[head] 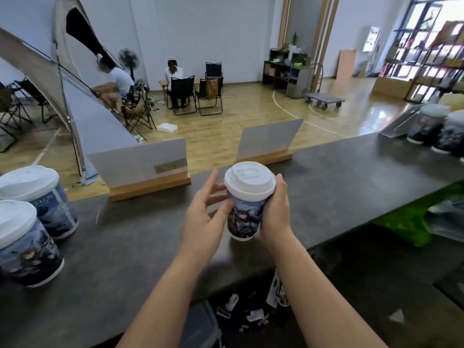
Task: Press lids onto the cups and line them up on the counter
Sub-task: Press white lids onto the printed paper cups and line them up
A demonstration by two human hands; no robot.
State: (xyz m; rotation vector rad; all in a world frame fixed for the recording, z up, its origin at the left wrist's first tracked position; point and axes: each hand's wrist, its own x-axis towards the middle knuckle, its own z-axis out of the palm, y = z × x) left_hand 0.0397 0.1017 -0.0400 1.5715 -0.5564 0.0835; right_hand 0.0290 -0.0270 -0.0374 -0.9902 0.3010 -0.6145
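A printed paper cup with a white lid on top is held above the dark counter at the middle. My right hand grips the cup's right side just under the lid. My left hand is at the cup's left side with fingers spread, the thumb touching the cup wall. Two lidded cups stand at the counter's left end. Two more lidded cups stand at the far right.
Two white sign boards in wooden bases stand along the counter's far edge. A green bag lies below the counter at right. Beyond the counter are a tent, folding chairs and two seated people.
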